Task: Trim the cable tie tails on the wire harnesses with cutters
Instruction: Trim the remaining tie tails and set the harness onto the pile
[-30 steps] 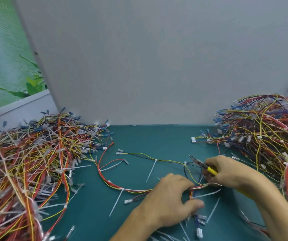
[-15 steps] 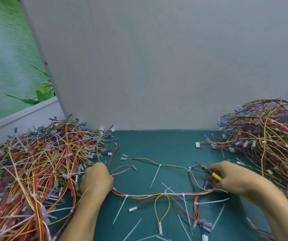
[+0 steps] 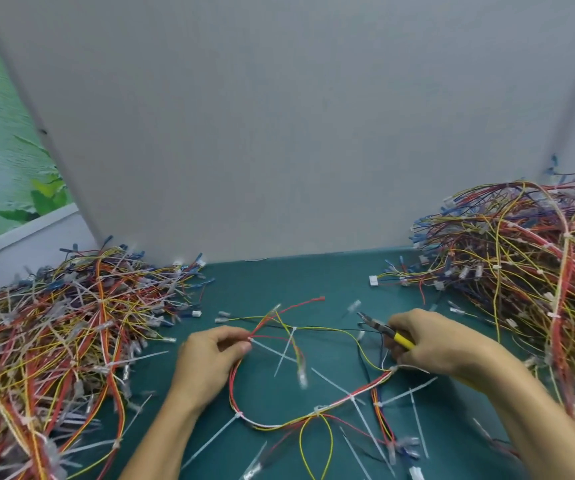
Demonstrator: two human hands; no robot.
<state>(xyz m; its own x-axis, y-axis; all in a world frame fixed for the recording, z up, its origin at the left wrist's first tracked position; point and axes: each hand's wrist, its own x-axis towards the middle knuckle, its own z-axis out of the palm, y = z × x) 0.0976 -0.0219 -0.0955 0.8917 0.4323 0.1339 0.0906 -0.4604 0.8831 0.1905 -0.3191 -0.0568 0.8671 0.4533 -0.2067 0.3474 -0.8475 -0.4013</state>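
A wire harness (image 3: 300,419) of red, yellow and white wires curves across the green mat between my hands. Several long white cable tie tails (image 3: 284,355) stick out from it. My left hand (image 3: 206,362) pinches the harness at a tie near its upper left end. My right hand (image 3: 438,344) grips yellow-handled cutters (image 3: 381,329), jaws pointing left, and also holds the harness's right end against its fingers.
A large heap of harnesses (image 3: 54,348) covers the left of the green mat (image 3: 279,282). Another heap (image 3: 528,271) fills the right. A grey partition (image 3: 279,133) stands behind. Loose connectors and tie tails lie near the front edge.
My left hand came back from the left heap toward the middle, drawing the harness's left end with it into a curve. My right hand with the cutters barely moved.
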